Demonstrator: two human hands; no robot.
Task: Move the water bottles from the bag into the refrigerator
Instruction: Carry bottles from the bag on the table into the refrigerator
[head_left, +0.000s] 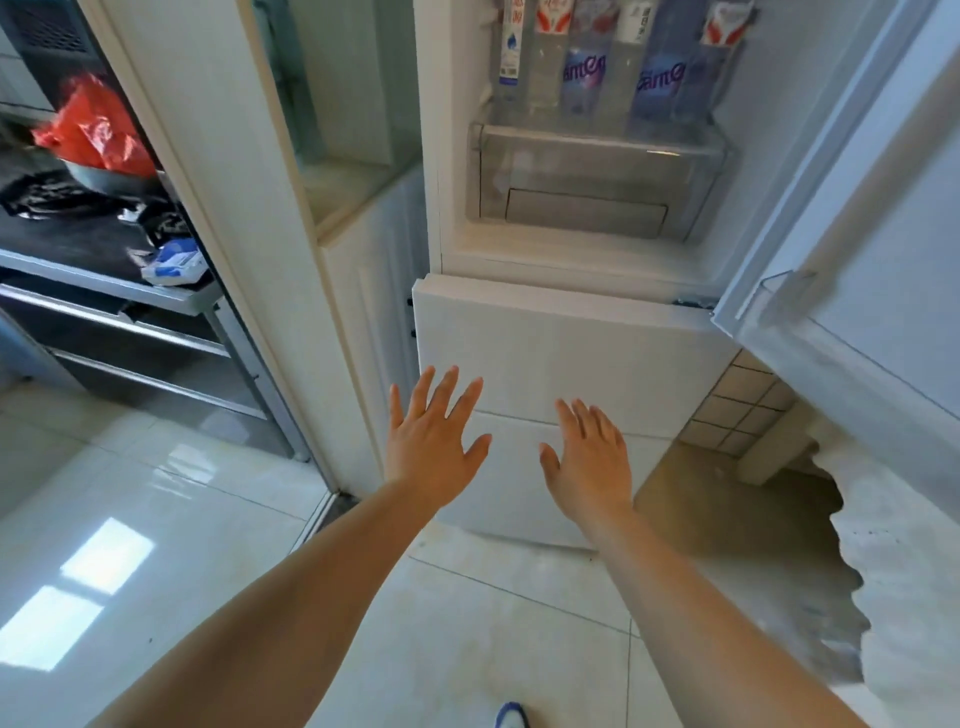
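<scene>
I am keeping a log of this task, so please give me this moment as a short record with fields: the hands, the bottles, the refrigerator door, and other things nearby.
left hand: open, fingers spread, holds nothing
right hand: open, holds nothing
water bottles: standing in a row inside the refrigerator
upper door: open, swung to the right
clear drawer: below the bottles, closed
red plastic bag: on the counter at left

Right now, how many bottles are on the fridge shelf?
6 visible, in one row on the open refrigerator's shelf above the clear plastic drawer: clear plastic bottles at. Tops are cropped; more may stand behind.
</scene>
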